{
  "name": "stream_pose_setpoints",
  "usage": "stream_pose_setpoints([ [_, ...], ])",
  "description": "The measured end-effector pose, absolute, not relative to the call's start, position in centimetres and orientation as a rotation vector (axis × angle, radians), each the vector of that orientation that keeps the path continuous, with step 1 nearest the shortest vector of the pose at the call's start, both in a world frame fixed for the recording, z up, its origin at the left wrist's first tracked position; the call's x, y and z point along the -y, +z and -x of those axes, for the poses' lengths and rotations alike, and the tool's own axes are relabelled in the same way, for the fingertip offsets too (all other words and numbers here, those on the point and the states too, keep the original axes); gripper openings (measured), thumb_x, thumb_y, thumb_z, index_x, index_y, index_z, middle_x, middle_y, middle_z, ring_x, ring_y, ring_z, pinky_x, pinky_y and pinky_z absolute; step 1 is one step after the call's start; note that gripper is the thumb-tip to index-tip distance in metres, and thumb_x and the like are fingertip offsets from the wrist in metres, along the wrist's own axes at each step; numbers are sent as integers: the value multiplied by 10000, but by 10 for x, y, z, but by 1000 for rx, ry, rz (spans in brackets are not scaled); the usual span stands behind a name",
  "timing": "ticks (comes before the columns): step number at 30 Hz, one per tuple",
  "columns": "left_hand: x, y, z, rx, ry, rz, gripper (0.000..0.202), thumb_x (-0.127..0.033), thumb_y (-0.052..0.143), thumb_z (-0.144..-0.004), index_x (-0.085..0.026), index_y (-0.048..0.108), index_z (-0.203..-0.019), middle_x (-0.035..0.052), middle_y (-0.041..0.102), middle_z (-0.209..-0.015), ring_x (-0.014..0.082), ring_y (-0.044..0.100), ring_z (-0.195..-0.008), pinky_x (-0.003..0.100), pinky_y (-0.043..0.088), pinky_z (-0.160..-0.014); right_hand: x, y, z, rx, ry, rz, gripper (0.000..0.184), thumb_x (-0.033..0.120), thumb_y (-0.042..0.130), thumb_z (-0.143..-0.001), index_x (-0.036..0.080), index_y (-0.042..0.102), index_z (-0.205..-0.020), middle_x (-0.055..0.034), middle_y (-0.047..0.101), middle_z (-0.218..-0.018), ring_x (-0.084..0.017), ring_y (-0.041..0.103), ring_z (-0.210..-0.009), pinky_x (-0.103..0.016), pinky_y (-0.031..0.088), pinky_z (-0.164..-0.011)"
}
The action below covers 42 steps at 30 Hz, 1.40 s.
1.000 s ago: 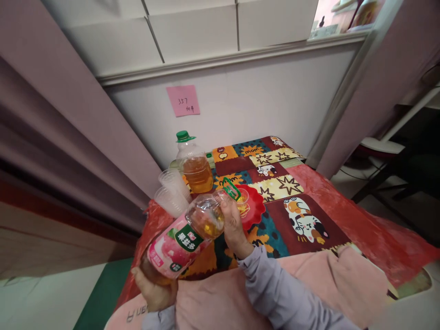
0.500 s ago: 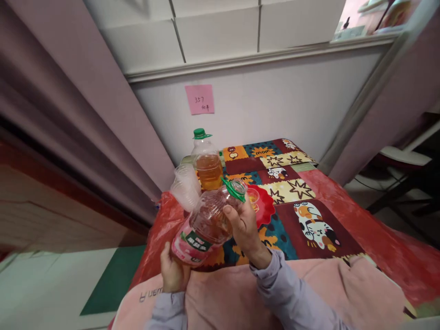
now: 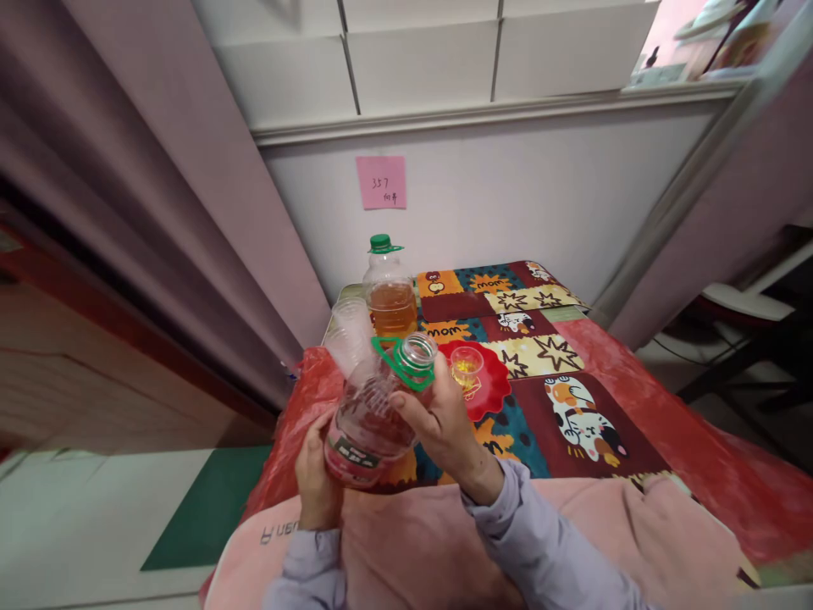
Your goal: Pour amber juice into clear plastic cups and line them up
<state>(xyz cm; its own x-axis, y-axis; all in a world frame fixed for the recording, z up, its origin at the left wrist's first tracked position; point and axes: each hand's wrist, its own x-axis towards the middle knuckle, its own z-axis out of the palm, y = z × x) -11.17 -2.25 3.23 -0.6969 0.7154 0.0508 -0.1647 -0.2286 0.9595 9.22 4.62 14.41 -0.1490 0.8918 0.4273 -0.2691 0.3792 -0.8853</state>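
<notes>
Both of my hands hold a large clear plastic juice bottle (image 3: pixel 374 424) with a pink label. Its mouth is uncapped, with a green plastic handle ring round the neck, and it leans a little to the right. My right hand (image 3: pixel 438 419) grips it just below the neck. Low on the label's left side, my left hand (image 3: pixel 318 479) supports it. Right of the bottle stands a small clear cup (image 3: pixel 467 366) with yellow liquid, on a red scalloped plate (image 3: pixel 492 394). Behind my bottle, partly hidden, is a stack of clear plastic cups (image 3: pixel 349 326).
A second bottle (image 3: pixel 392 301) of amber drink, with a green cap, stands farther back. Patterned mats (image 3: pixel 527 322) and a red cover (image 3: pixel 711 432) lie on the table. A pink cloth (image 3: pixel 406 551) covers the near edge. A pink note (image 3: pixel 382 182) is on the wall.
The bottle has tilted back towards upright, its mouth moving left and slightly down. More of the red plate and the small cup shows. My left hand has shifted slightly up its side.
</notes>
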Motion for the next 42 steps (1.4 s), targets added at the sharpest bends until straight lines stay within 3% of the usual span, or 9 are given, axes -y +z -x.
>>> stream_pose_setpoints([
  [5, 31, 61, 124, -1638, 1886, -1093, 1114, -884, 1009, -340, -189, 871, -1199, 194, 810, -1383, 539, 593, -1495, 588, 349, -1366, -45, 144, -90, 1457, 1089, 634, 532, 615, 797, -997, 265, 655, -1372, -81, 815, -1240, -313, 776, -1105, -434, 622, -971],
  [10, 34, 92, 115, -1827, 1705, -1747, 1380, -965, 929, -465, -199, 658, -1581, 207, 715, -1577, 495, 668, -1463, 619, 512, -1254, -47, 135, -88, 1606, 1012, 663, 649, 666, 831, -963, 241, 592, -1393, -132, 789, -1307, -336, 778, -1117, -472, 633, -949],
  [14, 34, 101, 97, -1904, 1625, -1871, 1292, -846, 977, -605, -227, 560, -1660, 207, 686, -1612, 467, 685, -1457, 607, 566, -1206, -47, 131, -87, 1643, 996, 670, 741, 741, 766, -994, 250, 529, -1496, -147, 775, -1365, -346, 781, -1173, -504, 646, -1002],
  [19, 33, 102, 96, -1887, 1596, -1796, 1290, -818, 1001, -590, -216, 561, -1642, 215, 693, -1599, 477, 696, -1440, 624, 579, -1192, -56, 115, -113, 1660, 972, 505, 1043, 877, 614, -1009, 231, 286, -1759, -217, 488, -1783, -377, 515, -1647, -572, 487, -1324],
  [21, 33, 103, 100, -1875, 1595, -1762, 1319, -808, 1023, -549, -208, 567, -1631, 217, 706, -1581, 484, 699, -1435, 627, 570, -1204, -71, 104, -136, 1646, 891, 646, 997, 870, 598, -1022, 242, 341, -1752, -209, 472, -1800, -378, 463, -1686, -597, 429, -1367],
  [23, 33, 105, 104, -1883, 1601, -1724, 1330, -807, 1033, -520, -200, 576, -1613, 216, 722, -1556, 487, 702, -1430, 629, 559, -1216, -94, 90, -164, 1651, 787, 885, 923, 808, 681, -1013, 242, 444, -1702, -216, 564, -1728, -398, 543, -1622, -638, 433, -1351],
  [28, 33, 106, 108, -1927, 1629, -1622, 1343, -859, 1017, -456, -202, 612, -1554, 202, 751, -1504, 492, 714, -1409, 620, 577, -1195, -153, 68, -212, 1877, 636, 1405, 1041, 625, 949, -823, 146, 531, -1648, -286, 615, -1659, -471, 586, -1571, -660, 464, -1309],
  [36, 34, 106, 107, -1941, 1600, -1623, 1312, -821, 1038, -457, -220, 629, -1549, 185, 746, -1511, 497, 702, -1416, 628, 564, -1208, -166, 83, -199, 2264, 574, 1537, 1011, 539, 950, -835, 158, 528, -1671, -248, 674, -1612, -425, 670, -1490, -531, 534, -1227],
  [42, 33, 101, 109, -1986, 1589, -1657, 1310, -851, 1015, -476, -215, 624, -1553, 196, 738, -1519, 502, 702, -1409, 640, 563, -1200, -166, 91, -195, 2319, 535, 1595, 808, 459, 902, -898, 190, 614, -1603, -209, 729, -1558, -396, 714, -1439, -467, 554, -1180],
])
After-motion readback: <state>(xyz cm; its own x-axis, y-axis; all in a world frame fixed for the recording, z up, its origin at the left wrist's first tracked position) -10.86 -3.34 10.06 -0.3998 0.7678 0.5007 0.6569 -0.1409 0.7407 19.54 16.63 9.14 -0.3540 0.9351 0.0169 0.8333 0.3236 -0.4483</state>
